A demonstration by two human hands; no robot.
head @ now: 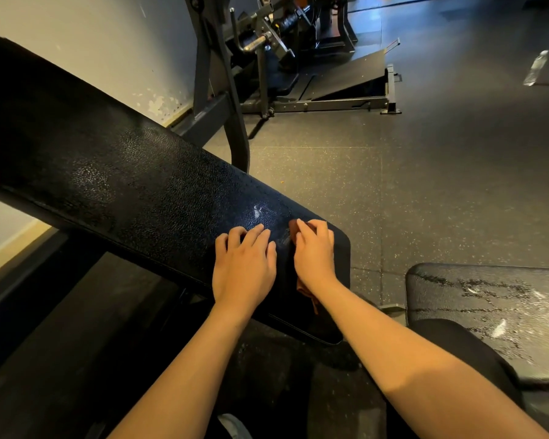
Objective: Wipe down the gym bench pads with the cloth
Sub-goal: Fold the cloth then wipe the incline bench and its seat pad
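A long black back pad (114,160) slopes from the upper left down to the centre, with a wet sheen near its lower end. My left hand (243,264) rests on the pad's lower end, fingers slightly bent, holding nothing. Beside it my right hand (314,251) presses a brown cloth (293,229) onto the pad, fingers curled over it. Most of the cloth is hidden under the hand; a strip shows below the wrist. A second black pad, the seat pad (488,312), lies at the right with wet streaks.
Grey machine frames (219,99) and a plate-loaded machine (314,74) stand behind the pad. A plastic water bottle (535,68) lies on the speckled rubber floor (425,185). A pale wall (92,36) runs along the left. My dark-clad leg (457,353) is beside the seat pad.
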